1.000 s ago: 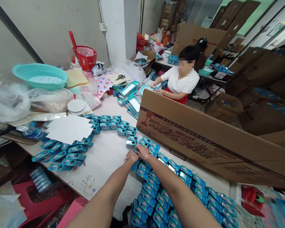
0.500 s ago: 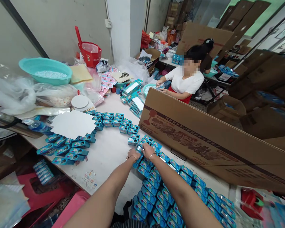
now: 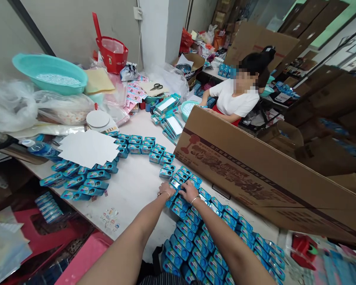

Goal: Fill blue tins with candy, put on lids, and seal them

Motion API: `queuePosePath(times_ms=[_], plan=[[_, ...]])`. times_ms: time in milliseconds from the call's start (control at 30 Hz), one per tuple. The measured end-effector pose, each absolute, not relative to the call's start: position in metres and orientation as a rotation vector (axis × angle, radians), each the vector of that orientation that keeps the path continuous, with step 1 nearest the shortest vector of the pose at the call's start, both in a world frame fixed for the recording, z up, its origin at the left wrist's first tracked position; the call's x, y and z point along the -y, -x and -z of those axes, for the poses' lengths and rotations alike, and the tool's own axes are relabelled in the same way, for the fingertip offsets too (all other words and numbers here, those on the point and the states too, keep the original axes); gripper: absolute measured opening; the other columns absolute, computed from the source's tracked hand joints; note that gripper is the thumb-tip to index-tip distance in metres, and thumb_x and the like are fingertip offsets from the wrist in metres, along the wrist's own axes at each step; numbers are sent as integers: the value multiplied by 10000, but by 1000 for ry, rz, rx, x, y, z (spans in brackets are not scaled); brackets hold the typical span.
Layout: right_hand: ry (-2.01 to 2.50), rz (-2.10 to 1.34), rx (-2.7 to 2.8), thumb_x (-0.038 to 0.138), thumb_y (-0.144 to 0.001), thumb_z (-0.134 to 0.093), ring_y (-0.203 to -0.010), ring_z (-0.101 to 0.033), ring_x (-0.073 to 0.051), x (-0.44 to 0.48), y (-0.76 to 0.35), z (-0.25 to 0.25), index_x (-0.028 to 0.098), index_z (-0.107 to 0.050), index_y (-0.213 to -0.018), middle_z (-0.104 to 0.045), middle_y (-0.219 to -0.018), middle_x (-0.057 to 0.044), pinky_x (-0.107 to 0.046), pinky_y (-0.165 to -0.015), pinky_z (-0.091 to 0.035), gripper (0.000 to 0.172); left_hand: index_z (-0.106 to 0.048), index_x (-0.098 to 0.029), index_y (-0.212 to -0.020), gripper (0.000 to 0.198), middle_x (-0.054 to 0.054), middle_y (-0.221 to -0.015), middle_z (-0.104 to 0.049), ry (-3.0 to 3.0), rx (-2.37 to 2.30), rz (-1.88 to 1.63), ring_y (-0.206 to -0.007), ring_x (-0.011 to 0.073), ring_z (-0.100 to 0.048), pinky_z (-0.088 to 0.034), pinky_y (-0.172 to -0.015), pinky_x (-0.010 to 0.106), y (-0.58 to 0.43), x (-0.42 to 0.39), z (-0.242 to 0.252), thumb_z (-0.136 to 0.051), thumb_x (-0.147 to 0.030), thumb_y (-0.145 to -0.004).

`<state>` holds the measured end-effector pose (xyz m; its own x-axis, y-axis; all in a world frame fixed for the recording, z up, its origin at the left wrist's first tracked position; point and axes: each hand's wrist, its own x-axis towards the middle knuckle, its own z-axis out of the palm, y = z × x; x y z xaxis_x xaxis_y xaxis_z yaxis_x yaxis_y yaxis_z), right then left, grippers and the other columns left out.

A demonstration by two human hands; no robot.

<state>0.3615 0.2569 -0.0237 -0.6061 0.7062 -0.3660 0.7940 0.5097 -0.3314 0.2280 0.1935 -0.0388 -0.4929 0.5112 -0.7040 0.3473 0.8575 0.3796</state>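
Both hands rest on the small blue boxes at the far end of a long row on the white table. The left hand and right hand have their fingers bent close together; I cannot tell if they grip a box. Gentle pushes from both sides should keep the row neat. The big brown cardboard box crowds the right side. White paper sheets lie far left.
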Motion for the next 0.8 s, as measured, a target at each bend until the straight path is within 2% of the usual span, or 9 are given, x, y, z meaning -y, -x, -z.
queuePosePath(times_ms=[100, 267, 467, 700, 800], plan=[[-1463, 687, -2458, 273, -913, -553, -952, -573, -168, -260, -355, 21, 214, -594, -922, -593, -1021, -40, -248, -730, -395, 73, -560, -165, -1211, 578, 183, -1358, -554, -623, -2133, -229, -1283, 346, -510, -498, -922, 381, -228, -193, 38, -727, -321, -680], [-1599, 638, -2263, 252, -818, -632, -883, -635, -219, -264, -334, 25, 204, -612, -944, -656, -983, -73, -271, -651, -410, 137, -548, -143, -1227, 591, 194, -1360, -548, -642, -2122, -216, -1281, 340, -511, -492, -934, 373, -226, -193, 37, -720, -316, -688], [-1593, 608, -2166, 254, -781, -668, -995, -661, -287, -272, -325, 26, 194, -661, -1000, -695, -1041, -130, -318, -724, -470, 227, -556, -163, -1208, 589, 194, -1342, -565, -633, -2136, -216, -1275, 352, -515, -495, -915, 375, -227, -194, 39, -740, -333, -676], [-1608, 662, -2045, 235, -698, -750, -991, -678, -315, -288, -315, 34, 180, -717, -956, -724, -1003, -156, -343, -735, -511, 266, -538, -169, -1237, 597, 192, -1370, -551, -663, -2135, -177, -1293, 342, -506, -487, -927, 374, -226, -193, 50, -717, -400, -716], [-1674, 730, -2050, 198, -667, -768, -961, -683, -320, -288, -313, 31, 162, -714, -908, -725, -972, -166, -345, -721, -507, 249, -558, -158, -1215, 583, 193, -1339, -580, -688, -2143, -155, -1254, 335, -550, -502, -901, 353, -226, -194, 47, -723, -396, -709]])
